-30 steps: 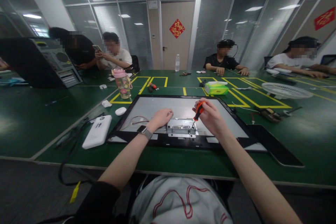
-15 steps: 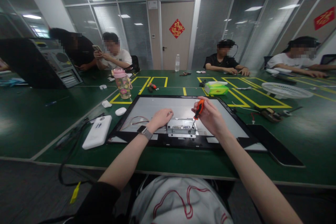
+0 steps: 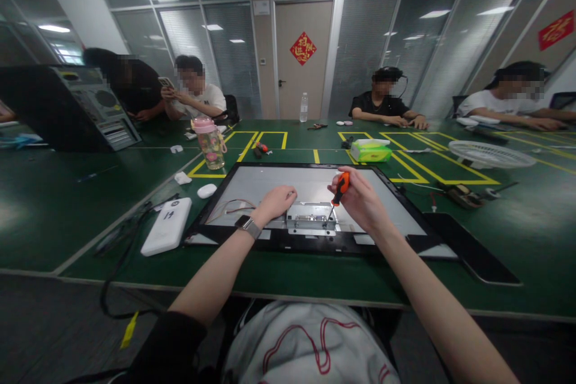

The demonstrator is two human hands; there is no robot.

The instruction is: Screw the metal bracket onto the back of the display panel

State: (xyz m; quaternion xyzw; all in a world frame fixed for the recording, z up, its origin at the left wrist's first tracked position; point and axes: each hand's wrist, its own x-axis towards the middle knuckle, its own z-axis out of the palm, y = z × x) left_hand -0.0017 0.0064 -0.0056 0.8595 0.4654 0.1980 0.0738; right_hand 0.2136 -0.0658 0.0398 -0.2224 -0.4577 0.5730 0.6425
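A black-framed display panel (image 3: 252, 186) lies flat on the green table before me, its pale back facing up. A silver metal bracket (image 3: 310, 225) sits at its near middle. My right hand (image 3: 360, 198) is closed around the orange and black handle of a screwdriver (image 3: 342, 187). The screwdriver tilts, its tip down at the bracket's right part; exact contact is too small to tell. My left hand (image 3: 276, 203), a watch (image 3: 249, 225) on its wrist, rests on the panel by the bracket's upper left corner. Its fingers are curled, and whatever they pinch is hidden.
Left of the panel lie a white power bank (image 3: 166, 228), a white case (image 3: 207, 191) and a black cable (image 3: 117, 276). A pink-lidded bottle (image 3: 210, 145) and green tissue pack (image 3: 371, 151) stand beyond. A dark slab (image 3: 472, 249) lies right. Several people sit across the table.
The screwdriver's handle is turned slightly in my right hand and tilts a little differently. My left hand and the panel stay in place.
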